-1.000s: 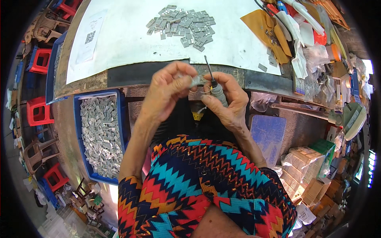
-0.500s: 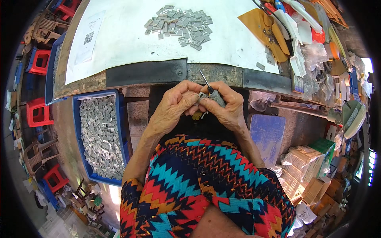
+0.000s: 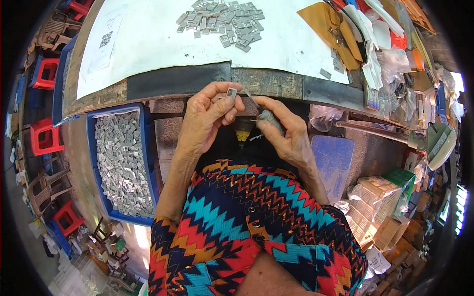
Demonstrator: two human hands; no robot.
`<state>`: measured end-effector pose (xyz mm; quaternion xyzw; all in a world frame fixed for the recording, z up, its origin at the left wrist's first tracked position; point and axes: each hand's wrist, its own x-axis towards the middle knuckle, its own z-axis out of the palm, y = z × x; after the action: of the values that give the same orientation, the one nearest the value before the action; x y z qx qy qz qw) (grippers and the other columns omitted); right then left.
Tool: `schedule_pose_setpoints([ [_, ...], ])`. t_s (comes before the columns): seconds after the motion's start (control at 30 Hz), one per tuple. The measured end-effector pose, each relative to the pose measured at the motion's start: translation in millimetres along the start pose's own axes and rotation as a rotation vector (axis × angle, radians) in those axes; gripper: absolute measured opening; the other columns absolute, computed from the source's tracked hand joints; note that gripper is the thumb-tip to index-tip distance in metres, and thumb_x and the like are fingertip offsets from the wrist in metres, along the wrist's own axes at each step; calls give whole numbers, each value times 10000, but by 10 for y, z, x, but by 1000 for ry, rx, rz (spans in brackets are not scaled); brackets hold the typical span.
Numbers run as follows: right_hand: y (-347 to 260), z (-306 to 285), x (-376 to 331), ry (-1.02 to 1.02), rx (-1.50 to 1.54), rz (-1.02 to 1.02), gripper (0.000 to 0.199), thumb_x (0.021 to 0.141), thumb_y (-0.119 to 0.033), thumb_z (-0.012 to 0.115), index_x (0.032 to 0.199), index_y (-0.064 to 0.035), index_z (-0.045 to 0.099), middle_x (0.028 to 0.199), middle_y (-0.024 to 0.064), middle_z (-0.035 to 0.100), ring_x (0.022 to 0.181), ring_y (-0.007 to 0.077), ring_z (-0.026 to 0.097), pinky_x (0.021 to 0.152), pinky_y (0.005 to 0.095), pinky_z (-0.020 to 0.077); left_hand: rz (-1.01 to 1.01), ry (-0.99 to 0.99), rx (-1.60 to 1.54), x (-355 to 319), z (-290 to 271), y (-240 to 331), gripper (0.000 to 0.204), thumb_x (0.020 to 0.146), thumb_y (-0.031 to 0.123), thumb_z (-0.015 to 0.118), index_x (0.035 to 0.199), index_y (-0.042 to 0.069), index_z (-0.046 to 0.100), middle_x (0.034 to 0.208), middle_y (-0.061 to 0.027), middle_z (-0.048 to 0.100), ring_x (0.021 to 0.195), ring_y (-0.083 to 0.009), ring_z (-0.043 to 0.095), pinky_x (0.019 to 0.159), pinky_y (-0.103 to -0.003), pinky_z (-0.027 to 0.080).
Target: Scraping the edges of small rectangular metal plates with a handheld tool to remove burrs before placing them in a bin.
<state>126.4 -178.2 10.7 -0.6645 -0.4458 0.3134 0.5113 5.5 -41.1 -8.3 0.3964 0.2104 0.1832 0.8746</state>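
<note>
My left hand (image 3: 203, 116) pinches a small grey rectangular piece (image 3: 231, 92) with a slot in it between thumb and fingertips, just off the table's front edge. In my right hand (image 3: 289, 129) is a slim tool (image 3: 269, 118) with a handle wrapped in grey material and a thin metal shaft. The shaft points up and left toward the piece; whether its tip touches the piece I cannot tell. On the white-covered table (image 3: 163, 49) lies a loose pile of similar grey pieces (image 3: 222, 22).
A blue bin (image 3: 123, 163) full of grey pieces stands below the table at left. On the table's right are a brown envelope (image 3: 326, 24), a few grey pieces (image 3: 325, 73) and plastic bags (image 3: 395, 64). A blue stool top (image 3: 332, 165) is at lower right.
My left hand has moved up and left with the grey piece, away from my right hand. The tool's shaft has swung further left. The view has shifted slightly, so the table sits higher.
</note>
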Motion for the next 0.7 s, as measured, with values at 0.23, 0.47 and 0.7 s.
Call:
schedule_pose_setpoints([
  [0.23,34,75,-7,-62,22,-46,363,780,-46,589,1136,-14,523,1004,114,593,856,162,577,743,262,449,144,88,187,-24,-2,12,173,857,96,549,992,-3,505,769,-81,607,567,-42,434,500,-163,332],
  [0.47,63,82,-1,-41,102,-45,352,787,-54,592,1131,-2,544,1021,89,601,894,124,561,786,236,431,137,87,163,-14,-18,3,152,859,86,542,978,4,495,763,-81,608,565,-42,435,494,-161,329],
  [0.7,78,92,6,-42,90,-34,348,784,-58,598,1124,0,550,1031,98,601,900,129,561,787,240,432,136,89,239,-29,-13,10,134,864,68,529,977,6,494,761,-75,605,573,-38,439,504,-159,344],
])
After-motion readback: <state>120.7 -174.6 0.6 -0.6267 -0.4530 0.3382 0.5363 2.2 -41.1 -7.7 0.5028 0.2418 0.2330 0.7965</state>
